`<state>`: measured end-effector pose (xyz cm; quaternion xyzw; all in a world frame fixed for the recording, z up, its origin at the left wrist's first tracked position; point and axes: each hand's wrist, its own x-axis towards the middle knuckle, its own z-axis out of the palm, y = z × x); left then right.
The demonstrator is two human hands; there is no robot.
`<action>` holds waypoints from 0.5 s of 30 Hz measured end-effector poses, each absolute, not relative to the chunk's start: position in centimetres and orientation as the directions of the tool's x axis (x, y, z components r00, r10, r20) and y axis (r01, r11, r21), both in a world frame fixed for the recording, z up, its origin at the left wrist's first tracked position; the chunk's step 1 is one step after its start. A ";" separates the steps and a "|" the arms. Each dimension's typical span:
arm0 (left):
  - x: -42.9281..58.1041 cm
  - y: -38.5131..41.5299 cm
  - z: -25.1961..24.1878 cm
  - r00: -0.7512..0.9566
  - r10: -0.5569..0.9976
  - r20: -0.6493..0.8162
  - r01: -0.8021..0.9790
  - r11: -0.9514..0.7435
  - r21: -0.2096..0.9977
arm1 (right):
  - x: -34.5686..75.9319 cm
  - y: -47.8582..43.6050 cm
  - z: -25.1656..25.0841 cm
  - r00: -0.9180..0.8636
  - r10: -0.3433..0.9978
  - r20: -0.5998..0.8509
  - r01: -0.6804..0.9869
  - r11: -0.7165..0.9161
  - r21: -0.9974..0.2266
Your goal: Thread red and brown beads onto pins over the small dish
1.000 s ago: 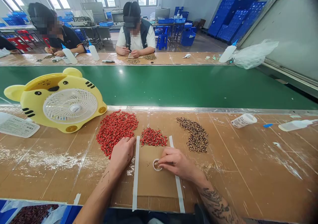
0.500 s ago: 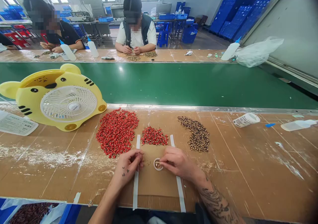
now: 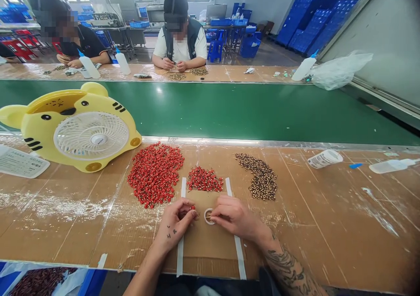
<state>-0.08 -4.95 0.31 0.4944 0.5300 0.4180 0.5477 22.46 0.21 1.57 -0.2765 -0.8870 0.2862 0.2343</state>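
Note:
My left hand (image 3: 175, 223) pinches a small red piece (image 3: 192, 208) between thumb and fingertips, left of a little round dish (image 3: 205, 219) with a pale rim. Thumb and fingers of my right hand (image 3: 236, 216) close on a thin stick (image 3: 209, 217), its tip over the dish. Both hands are above a brown cardboard sheet (image 3: 210, 245) edged by two white tape strips. Just beyond it lies a small heap of red pieces (image 3: 205, 180). A larger red heap (image 3: 155, 173) is to the left, and dark-and-tan pieces (image 3: 262, 182) spread to the right.
A yellow animal-faced fan (image 3: 78, 127) stands at left. On the right lie a white tub (image 3: 324, 159) and a squeeze bottle (image 3: 392, 165). Beyond the green belt (image 3: 229, 107), two people work at another table. A blue bin (image 3: 92, 280) is at lower left.
My left hand has shifted slightly right, toward the dish, and turned so the red piece shows at its fingertips. My right hand stays at the dish with the stick.

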 end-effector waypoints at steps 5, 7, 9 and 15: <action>-0.1 -5.2 0.3 0.081 0.989 -0.126 0.115 0.116 0.987 | 22.7 0.6 1.6 -0.702 0.659 0.271 0.413 0.687 -0.598; -0.2 -5.0 0.2 0.059 0.993 -0.100 0.114 0.093 0.989 | 22.6 0.6 1.7 -0.722 0.639 0.264 0.411 0.704 -0.580; -0.3 -4.9 -0.1 0.039 0.995 -0.088 0.115 0.083 0.990 | 22.6 0.5 1.9 -0.756 0.605 0.250 0.389 0.722 -0.572; -0.4 -4.8 -0.1 0.039 0.999 -0.015 0.132 0.010 0.991 | 22.1 0.6 1.7 -0.720 0.631 0.288 0.408 0.721 -0.560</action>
